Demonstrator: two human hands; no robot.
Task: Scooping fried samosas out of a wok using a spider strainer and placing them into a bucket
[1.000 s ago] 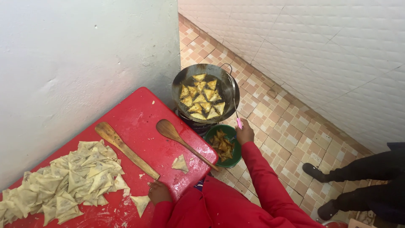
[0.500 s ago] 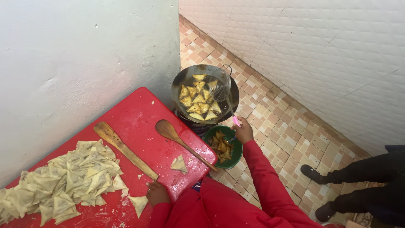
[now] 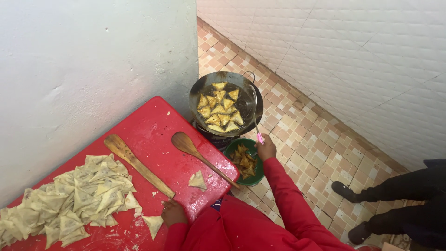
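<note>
My right hand (image 3: 266,148) grips the pink handle of a metal skimmer (image 3: 253,108) that reaches into a black frying pan (image 3: 200,88) of oil, where several triangular pastries (image 3: 219,109) fry. My left hand (image 3: 173,212) rests on the near edge of a red table (image 3: 153,135), fingers curled and holding nothing, close to the end of a flat wooden paddle (image 3: 138,164). A single raw pastry triangle (image 3: 198,180) lies beside a wooden spoon (image 3: 200,156). A heap of raw folded pastries (image 3: 69,197) covers the table's left end.
A green bowl (image 3: 255,175) of browned pastries sits on the tiled floor below the pan. A white wall (image 3: 83,69) runs behind the table. Another person's dark legs and shoes (image 3: 390,200) stand at the right. One more raw triangle (image 3: 153,224) lies near my left hand.
My right hand has lifted slightly, swinging the skimmer further over the pan. The left hand stays on the table edge.
</note>
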